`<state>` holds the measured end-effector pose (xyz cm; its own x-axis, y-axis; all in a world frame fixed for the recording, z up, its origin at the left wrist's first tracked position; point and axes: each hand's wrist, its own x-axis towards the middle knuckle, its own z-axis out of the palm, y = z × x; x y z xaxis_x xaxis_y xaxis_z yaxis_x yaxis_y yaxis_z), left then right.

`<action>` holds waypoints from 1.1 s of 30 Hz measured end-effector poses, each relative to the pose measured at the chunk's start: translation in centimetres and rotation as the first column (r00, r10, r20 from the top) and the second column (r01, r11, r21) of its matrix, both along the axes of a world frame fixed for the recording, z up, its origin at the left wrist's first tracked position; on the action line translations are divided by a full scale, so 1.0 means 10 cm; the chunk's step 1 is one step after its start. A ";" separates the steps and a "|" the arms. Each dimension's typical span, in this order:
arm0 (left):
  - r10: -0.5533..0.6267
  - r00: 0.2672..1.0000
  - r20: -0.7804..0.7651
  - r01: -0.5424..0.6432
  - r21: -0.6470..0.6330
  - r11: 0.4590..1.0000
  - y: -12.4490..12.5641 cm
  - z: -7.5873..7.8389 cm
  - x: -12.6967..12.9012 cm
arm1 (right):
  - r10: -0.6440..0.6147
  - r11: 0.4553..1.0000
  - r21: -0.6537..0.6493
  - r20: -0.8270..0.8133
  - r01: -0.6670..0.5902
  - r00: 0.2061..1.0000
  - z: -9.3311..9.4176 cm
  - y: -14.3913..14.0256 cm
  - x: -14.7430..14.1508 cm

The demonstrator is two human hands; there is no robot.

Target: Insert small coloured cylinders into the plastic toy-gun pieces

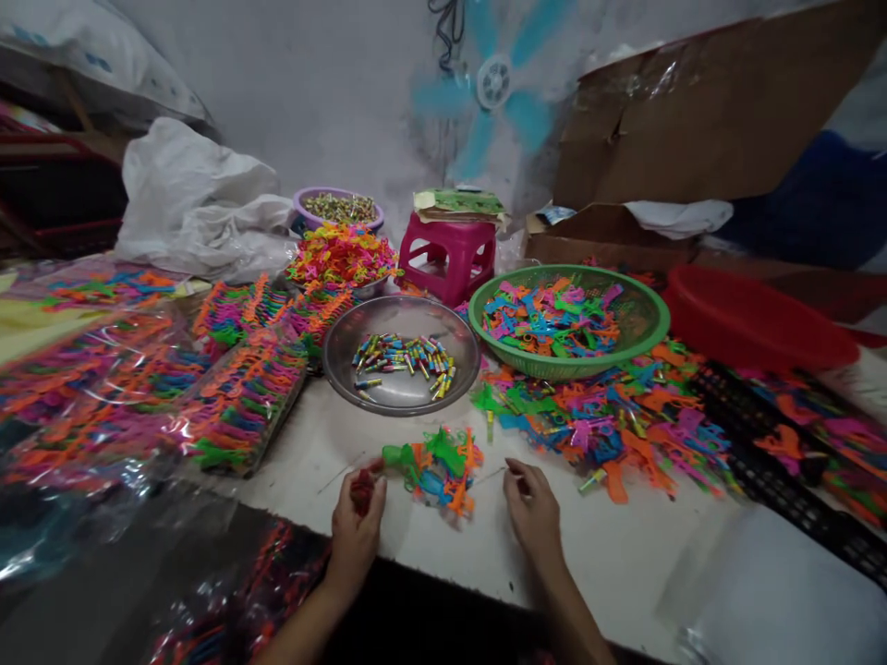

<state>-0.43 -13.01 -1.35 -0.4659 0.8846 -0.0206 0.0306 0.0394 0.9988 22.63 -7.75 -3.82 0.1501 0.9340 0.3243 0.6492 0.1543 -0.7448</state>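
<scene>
My left hand [357,522] rests on the white table edge, fingers closed around a small dark red piece next to a green plastic toy. My right hand [530,503] lies further right, fingertips pinched on a thin wire or string that runs toward a small bundle of coloured plastic toys [440,466] between my hands. Just beyond stands a steel bowl [457,379] holding several small coloured wrapped pieces [402,358].
A green basket [648,319] of plastic toys stands right of the bowl, with a loose toy heap [610,416] in front. Packed toy bags [236,397] lie left. A red basin [755,319], pink stool [450,254], purple bowl [336,208], cardboard and a fan stand behind.
</scene>
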 end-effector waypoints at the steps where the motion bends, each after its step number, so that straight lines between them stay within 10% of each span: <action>1: -0.039 0.997 0.067 0.042 -0.035 0.999 0.01 0.03 0.01 | 0.049 0.999 0.002 0.048 -0.049 0.998 0.00 0.04 -0.05; 7: -0.224 0.927 0.300 0.287 -0.183 0.940 -0.01 0.20 0.09 | 0.145 0.976 -0.188 0.185 -0.109 0.972 0.05 0.31 -0.39; 23: -0.267 0.944 0.191 0.304 -0.197 0.932 0.03 0.07 0.09 | -0.029 0.950 -0.306 -0.268 -0.056 0.963 0.05 0.34 -0.39; 27: -0.270 0.936 0.225 0.320 -0.229 0.919 0.01 0.07 0.07 | -0.053 0.961 -0.265 -0.464 -0.082 0.884 0.13 0.28 -0.30; 33: -0.278 0.902 0.330 0.357 -0.207 0.911 0.02 0.15 0.16 | -0.120 0.949 -0.252 -0.845 -0.190 0.521 0.47 0.05 -0.32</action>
